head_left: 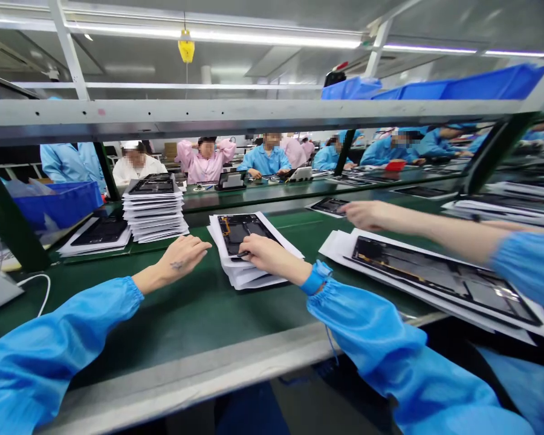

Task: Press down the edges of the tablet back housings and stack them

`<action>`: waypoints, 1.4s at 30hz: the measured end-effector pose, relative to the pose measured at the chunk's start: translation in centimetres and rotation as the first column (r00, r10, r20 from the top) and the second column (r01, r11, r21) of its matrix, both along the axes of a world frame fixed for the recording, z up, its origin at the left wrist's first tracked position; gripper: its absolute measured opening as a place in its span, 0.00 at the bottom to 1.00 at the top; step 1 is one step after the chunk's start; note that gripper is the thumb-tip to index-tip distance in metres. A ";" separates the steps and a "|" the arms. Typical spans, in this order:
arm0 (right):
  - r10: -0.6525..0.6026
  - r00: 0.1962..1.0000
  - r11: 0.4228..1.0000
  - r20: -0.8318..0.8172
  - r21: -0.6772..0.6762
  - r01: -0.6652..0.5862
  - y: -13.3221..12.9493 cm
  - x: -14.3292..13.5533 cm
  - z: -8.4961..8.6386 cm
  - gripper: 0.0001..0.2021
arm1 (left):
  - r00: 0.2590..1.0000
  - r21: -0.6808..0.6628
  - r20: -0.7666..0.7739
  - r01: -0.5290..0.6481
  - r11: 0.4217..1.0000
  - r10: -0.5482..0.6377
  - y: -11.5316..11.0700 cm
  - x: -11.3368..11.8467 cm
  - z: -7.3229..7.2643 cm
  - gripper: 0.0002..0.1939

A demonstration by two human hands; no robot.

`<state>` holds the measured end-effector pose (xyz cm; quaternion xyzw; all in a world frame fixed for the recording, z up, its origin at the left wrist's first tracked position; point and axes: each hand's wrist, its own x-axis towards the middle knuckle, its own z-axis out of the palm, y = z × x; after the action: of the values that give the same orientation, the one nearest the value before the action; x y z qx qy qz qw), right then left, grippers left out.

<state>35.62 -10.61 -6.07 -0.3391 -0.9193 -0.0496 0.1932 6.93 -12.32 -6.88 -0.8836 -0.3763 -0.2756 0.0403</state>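
Note:
A short stack of white sheets (pixel 249 276) lies on the green bench, with a black device panel (pixel 236 232) on top that shows an orange strip. Over the panel's near part is my right hand (pixel 265 254), its fingers closed round a dark, thin tool (pixel 243 254). A blue band circles that wrist. My left hand (pixel 181 260) hovers just left of the stack, fingers bent and pressed together, touching neither sheets nor panel; whatever may be between its fingertips is too small to make out.
A tall pile of sheets and panels (pixel 156 211) stands behind my left hand, beside a blue bin (pixel 66 205). At right, a co-worker's arm (pixel 435 232) reaches over another panel stack (pixel 435 284). A metal shelf beam (pixel 254 112) crosses overhead; people sit opposite.

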 end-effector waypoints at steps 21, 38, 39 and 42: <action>0.055 0.745 0.997 -0.665 0.077 -0.005 -12.9 -1.8 -0.7 0.29 | 0.572 -0.708 0.682 0.361 0.607 0.455 -10.0 -0.2 1.4 0.14; 0.278 0.698 0.856 -0.660 -0.160 -0.492 -21.5 -14.7 -8.1 0.16 | 0.963 -0.466 -0.001 -0.239 0.852 0.269 -23.8 -10.5 -2.8 0.14; 0.270 0.704 0.861 -0.657 -0.163 -0.482 -21.5 -14.6 -8.2 0.16 | 0.980 -0.451 -0.003 -0.179 0.875 0.199 -24.0 -10.3 -3.0 0.13; 0.223 0.708 0.880 -0.670 -0.173 -0.441 -21.6 -14.5 -8.2 0.15 | 0.994 -0.428 0.013 -0.095 0.899 0.112 -24.0 -9.7 -4.0 0.09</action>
<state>21.13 -32.25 -14.27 -0.1887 -0.8415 0.2534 0.4382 -2.74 -36.27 -10.88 -0.8445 -0.4746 -0.2006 -0.1463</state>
